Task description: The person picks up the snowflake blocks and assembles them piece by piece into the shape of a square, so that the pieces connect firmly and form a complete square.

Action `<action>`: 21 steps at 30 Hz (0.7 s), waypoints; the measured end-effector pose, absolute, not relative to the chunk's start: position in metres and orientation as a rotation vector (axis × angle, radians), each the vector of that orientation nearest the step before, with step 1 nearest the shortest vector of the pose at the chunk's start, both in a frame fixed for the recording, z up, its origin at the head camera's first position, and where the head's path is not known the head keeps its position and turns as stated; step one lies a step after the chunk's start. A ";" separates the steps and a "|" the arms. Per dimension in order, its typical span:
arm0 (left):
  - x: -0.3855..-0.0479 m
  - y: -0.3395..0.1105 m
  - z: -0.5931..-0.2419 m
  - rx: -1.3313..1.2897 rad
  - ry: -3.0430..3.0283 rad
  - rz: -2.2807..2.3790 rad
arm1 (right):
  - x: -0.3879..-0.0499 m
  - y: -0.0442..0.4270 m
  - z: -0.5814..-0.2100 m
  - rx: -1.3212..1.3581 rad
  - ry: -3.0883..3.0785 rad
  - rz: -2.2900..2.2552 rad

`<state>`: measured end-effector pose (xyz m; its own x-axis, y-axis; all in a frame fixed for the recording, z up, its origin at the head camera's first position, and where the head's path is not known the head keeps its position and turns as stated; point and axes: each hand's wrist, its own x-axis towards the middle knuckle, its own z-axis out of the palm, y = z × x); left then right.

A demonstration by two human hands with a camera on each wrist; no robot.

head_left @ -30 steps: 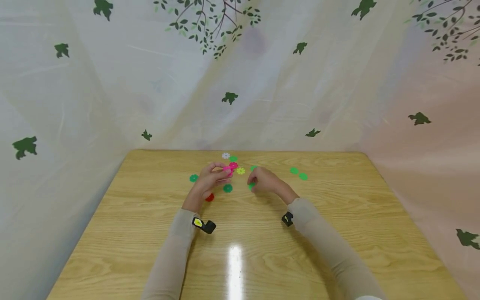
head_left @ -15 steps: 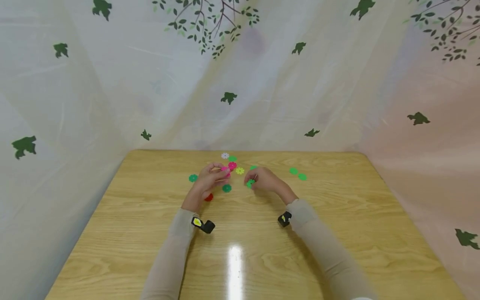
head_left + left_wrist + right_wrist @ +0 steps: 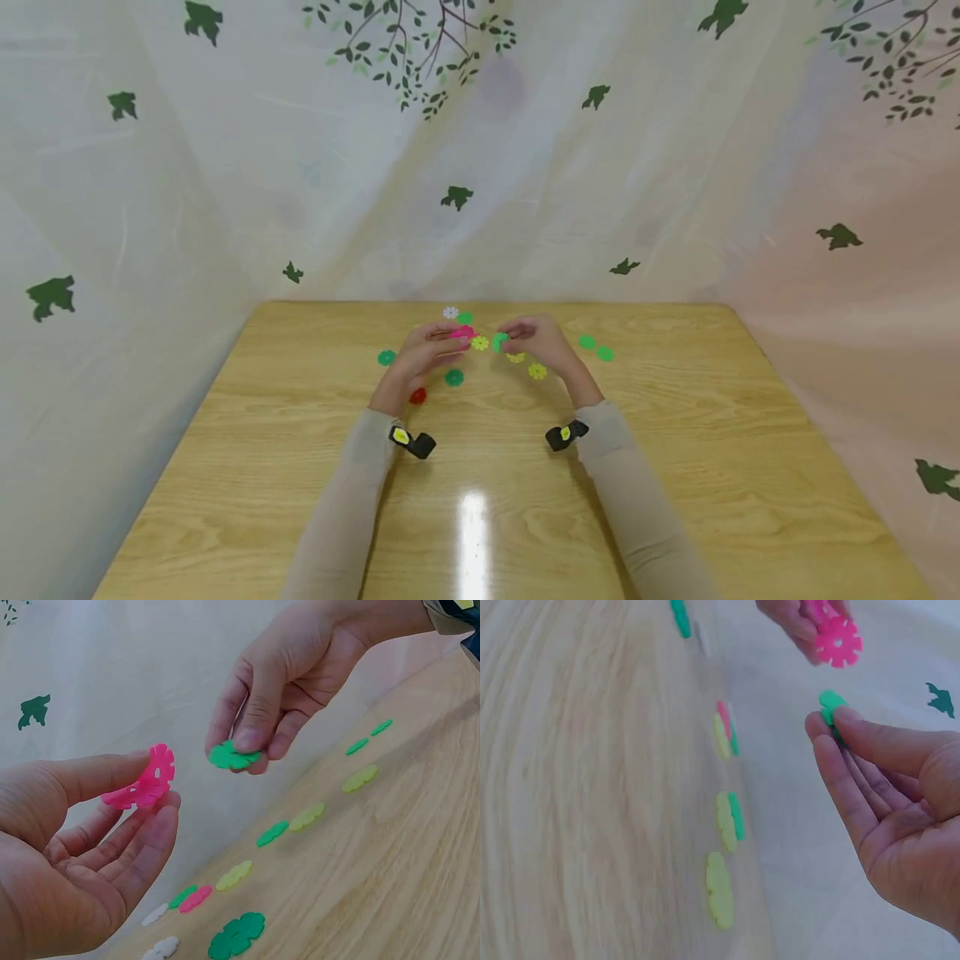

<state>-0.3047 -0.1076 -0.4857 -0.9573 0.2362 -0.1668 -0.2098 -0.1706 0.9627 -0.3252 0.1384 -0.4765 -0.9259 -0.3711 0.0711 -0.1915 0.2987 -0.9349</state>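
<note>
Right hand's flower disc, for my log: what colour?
Green; the flower disc is clearest in the left wrist view.

My right hand [image 3: 542,340] has gone farther from my body, carrying the green flower disc [image 3: 232,755] I pinch. 0.5 seconds ago that disc sat nearer to me than the pink notched discs [image 3: 166,769] in my left hand [image 3: 418,354]; now the 2 colours are about level in the head view. My left fingertips have edged slightly rightward, the pink with them. On the table [image 3: 225,500], 2 yellow flower discs [image 3: 537,372] my right hand covered have come into sight, while a green table disc [image 3: 272,833] beyond it is now hidden in the head view. My right wrist's black camera [image 3: 566,435] has shifted leftward.
</note>
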 end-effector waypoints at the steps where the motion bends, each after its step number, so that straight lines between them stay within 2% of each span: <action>1: -0.306 -0.107 -0.486 0.044 1.810 2.202 | -0.325 0.137 -0.476 -0.504 2.381 -1.755; 8: -0.310 -0.100 -0.488 0.092 1.783 2.212 | -0.320 0.130 -0.475 -0.424 2.323 -2.034; 21: -0.308 -0.095 -0.492 0.140 1.806 2.211 | -0.313 0.123 -0.473 -0.430 2.368 -2.064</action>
<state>-0.3084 -0.0951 -0.4923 -0.9554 0.2769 -0.1024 -0.1556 -0.1776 0.9717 -0.3129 0.1231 -0.4734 -0.9628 -0.1838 0.1982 -0.2213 0.1156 -0.9683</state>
